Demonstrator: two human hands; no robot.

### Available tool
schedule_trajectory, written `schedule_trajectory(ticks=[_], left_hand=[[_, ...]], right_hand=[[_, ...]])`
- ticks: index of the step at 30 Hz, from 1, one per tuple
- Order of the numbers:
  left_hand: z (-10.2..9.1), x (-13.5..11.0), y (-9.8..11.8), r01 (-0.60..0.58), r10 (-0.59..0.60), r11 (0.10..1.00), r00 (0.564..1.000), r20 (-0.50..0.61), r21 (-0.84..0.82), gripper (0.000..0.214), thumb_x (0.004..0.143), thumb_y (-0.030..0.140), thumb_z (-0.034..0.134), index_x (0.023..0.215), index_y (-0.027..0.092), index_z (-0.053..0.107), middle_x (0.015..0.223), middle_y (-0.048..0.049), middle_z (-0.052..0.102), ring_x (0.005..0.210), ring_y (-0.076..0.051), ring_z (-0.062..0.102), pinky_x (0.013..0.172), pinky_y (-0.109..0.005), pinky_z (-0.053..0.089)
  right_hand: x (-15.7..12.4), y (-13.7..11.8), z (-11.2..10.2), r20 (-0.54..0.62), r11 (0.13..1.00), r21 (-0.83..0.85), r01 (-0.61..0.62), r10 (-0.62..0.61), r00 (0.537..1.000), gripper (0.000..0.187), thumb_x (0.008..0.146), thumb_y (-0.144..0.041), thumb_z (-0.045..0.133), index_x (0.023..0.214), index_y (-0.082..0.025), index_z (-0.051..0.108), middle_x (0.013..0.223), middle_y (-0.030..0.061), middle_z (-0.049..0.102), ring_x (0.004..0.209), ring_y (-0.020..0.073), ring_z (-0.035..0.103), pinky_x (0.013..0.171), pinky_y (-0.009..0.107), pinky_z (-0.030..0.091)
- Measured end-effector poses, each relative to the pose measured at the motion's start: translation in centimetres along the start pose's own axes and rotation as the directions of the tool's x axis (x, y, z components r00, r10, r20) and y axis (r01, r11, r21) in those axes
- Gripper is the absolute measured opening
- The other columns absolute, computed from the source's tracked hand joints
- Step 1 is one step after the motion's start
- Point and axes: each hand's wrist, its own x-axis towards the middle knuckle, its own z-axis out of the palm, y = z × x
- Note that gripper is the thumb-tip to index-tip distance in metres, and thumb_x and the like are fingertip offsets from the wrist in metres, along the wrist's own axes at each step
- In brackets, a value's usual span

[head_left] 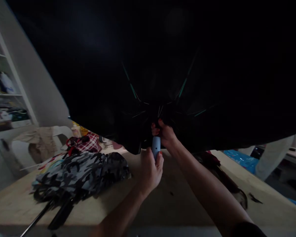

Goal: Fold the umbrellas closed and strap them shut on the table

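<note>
Possibly I'd tip the broad black fabric canopy (160,62) if left hand (151,171), clasping pale-blue cylindrical handle (156,144), slipped; right hand (167,134) curled above, hold unclear.

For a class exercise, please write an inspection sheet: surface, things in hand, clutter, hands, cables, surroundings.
Surface: pale, flat tabletop, dark scrap at right.
Things in hand: open fabric umbrella, black underneath, with blue cylindrical handle.
Clutter: grey camouflage fabric bundle; red checked cloth behind.
Hands: left hand wraps the handle; right hand curls just above, grip too dark to tell.
Cables: nothing seen.
Surroundings: white shelving, white plastic chair bearing beige cloth.
</note>
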Motion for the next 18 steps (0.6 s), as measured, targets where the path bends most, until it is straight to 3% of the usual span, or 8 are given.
schedule_trajectory(ticks=[6,11,15,18], left_hand=[[-0.4,1.5,1.5,0.023,-0.022,0.997,1.0,0.015,-0.072,0.013,0.088,0.029,0.05,0.081,0.023,0.042,0.068,-0.0041,0.056,0.055,-0.017,0.054,0.05,-0.027,0.037],[0.3,3.3,1.7,0.094,-0.072,0.933,0.994,0.077,-0.346,0.022,0.087,0.042,0.055,0.087,0.022,0.045,0.061,0.0058,0.048,0.036,-0.008,0.04,0.037,-0.021,0.031],[0.0,4.0,2.0,0.111,-0.059,0.866,0.991,0.119,-0.488,0.031,0.082,0.047,0.063,0.085,0.02,0.049,0.062,0.0058,0.051,0.041,-0.007,0.043,0.039,-0.02,0.038],[-1.6,5.2,1.7,0.178,-0.072,0.758,0.979,0.191,-0.628,0.04,0.074,0.053,0.072,0.083,0.017,0.056,0.069,0.0004,0.06,0.057,-0.011,0.056,0.053,-0.022,0.047]], right_hand=[[0.3,-1.1,1.5,0.054,1.0,-0.017,-0.015,0.015,0.998,0.025,0.101,-0.027,0.041,0.083,-0.014,0.051,0.064,0.0023,0.056,0.044,0.0059,0.046,0.039,0.014,0.041],[0.4,-1.4,2.3,0.054,0.998,-0.05,0.045,-0.042,0.998,0.021,0.1,-0.024,0.042,0.084,-0.015,0.052,0.067,0.003,0.06,0.055,0.0108,0.058,0.05,0.019,0.053],[-0.1,-1.3,2.6,0.038,0.992,-0.115,0.051,-0.047,0.998,0.027,0.101,-0.027,0.038,0.082,-0.015,0.054,0.065,0.0036,0.06,0.063,0.0151,0.064,0.057,0.025,0.057],[-0.7,-1.4,2.4,0.047,0.989,-0.148,0.015,-0.008,0.999,0.033,0.102,-0.03,0.036,0.081,-0.014,0.056,0.06,0.0022,0.057,0.059,0.0147,0.063,0.057,0.026,0.057]])
